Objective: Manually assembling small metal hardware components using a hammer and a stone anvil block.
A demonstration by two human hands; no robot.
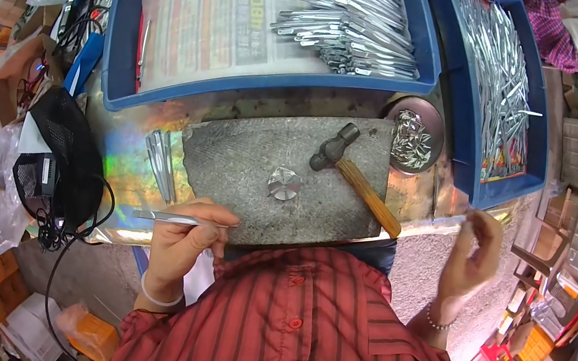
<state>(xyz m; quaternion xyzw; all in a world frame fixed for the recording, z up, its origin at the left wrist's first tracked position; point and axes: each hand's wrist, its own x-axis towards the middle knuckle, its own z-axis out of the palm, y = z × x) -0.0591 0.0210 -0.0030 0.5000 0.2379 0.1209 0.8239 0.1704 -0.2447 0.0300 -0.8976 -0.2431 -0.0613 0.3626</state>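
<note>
My left hand (187,240) is closed around a slim, flat silver metal piece (170,218), which points left near the front left corner of a grey stone slab (244,173). Raised off the table's right front edge, my right hand (472,259) has loosely curved fingers with a gap between them, and nothing shows in it. On the slab lies a hammer (359,179) with a dark head and wooden handle. A small round shiny metal plate (284,183) sits at the slab's middle. Several slim metal pieces (160,165) rest left of the slab.
Behind the slab, a blue tray (244,84) holds piled slim metal pieces on plastic sheeting. Another blue tray (538,159) of them stands right. A round dish (435,121) contains small silver parts. A black mesh bag (70,150) with cables lies left; boxes crowd both sides.
</note>
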